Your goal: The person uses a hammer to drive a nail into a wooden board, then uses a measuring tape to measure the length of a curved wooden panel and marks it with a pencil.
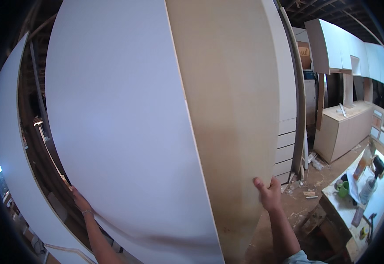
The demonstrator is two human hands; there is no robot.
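Note:
A tall white panel (pixel 126 110) stands upright right in front of me and fills much of the view. Along its right edge shows a tan plywood panel (pixel 227 110), which seems to lie behind it. My left hand (pixel 81 201), with a thin band at the wrist, is closed on the white panel's lower left edge; its fingers are partly hidden. At the plywood's right edge, my right hand (pixel 270 194) grips with the thumb on the face and the other fingers mostly out of sight behind.
Another white panel (pixel 11 132) stands at the left. To the right, a worktable (pixel 337 209) carries a green cup (pixel 343 189), a clear bottle (pixel 368 190) and tools. Beyond are a wooden base cabinet (pixel 346 132), white wall cabinets (pixel 333 44) and scraps on the floor (pixel 297 200).

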